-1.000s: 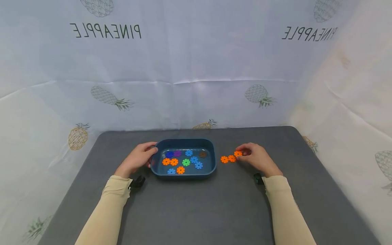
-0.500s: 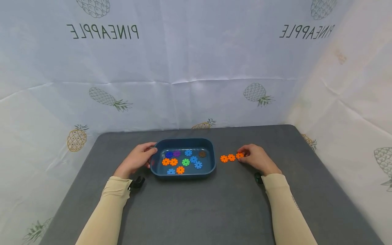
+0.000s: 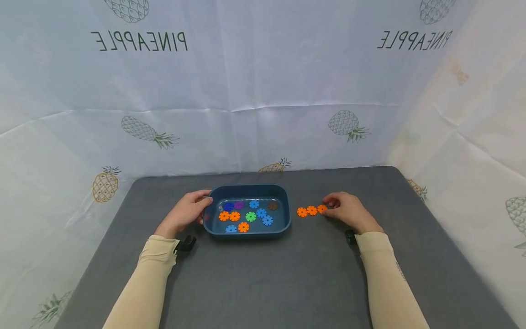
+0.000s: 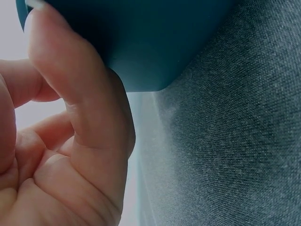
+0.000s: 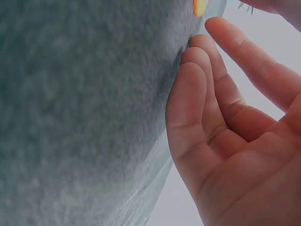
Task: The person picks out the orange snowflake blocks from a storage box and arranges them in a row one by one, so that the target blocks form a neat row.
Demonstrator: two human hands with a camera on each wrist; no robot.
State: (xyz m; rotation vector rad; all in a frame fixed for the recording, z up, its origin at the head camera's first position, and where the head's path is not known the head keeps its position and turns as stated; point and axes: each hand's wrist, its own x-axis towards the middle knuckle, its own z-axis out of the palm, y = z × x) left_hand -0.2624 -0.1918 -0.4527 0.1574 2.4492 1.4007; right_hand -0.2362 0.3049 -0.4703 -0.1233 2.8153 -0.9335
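A dark blue tray (image 3: pixel 246 236) lies on the grey table. My left hand (image 3: pixel 186 214) grips its left end, thumb over the rim and fingers outside. The left wrist view shows the thumb (image 4: pixel 80 80) against the tray's wall (image 4: pixel 150 42). Right of the tray, three orange notched discs form a row: a left disc (image 3: pixel 302 212), a middle disc (image 3: pixel 312 210) and a right disc (image 3: pixel 322 209). Beside the right disc is my right hand (image 3: pixel 347 211), with thumb and index finger spread. In the right wrist view, an orange disc edge (image 5: pixel 200 6) shows beyond the fingertips.
Inside the tray lie several notched discs, among them a green disc (image 3: pixel 250 216), a brown disc (image 3: pixel 273 205), a purple disc (image 3: pixel 238 205) and an orange disc (image 3: pixel 243 227). A white pineapple-print cloth (image 3: pixel 230 137) hangs behind the table (image 3: pixel 263 278).
The right orange disc has shifted slightly and now lies in line with the other two. My right thumb and index finger have spread and let it go. The left hand stays on the tray.
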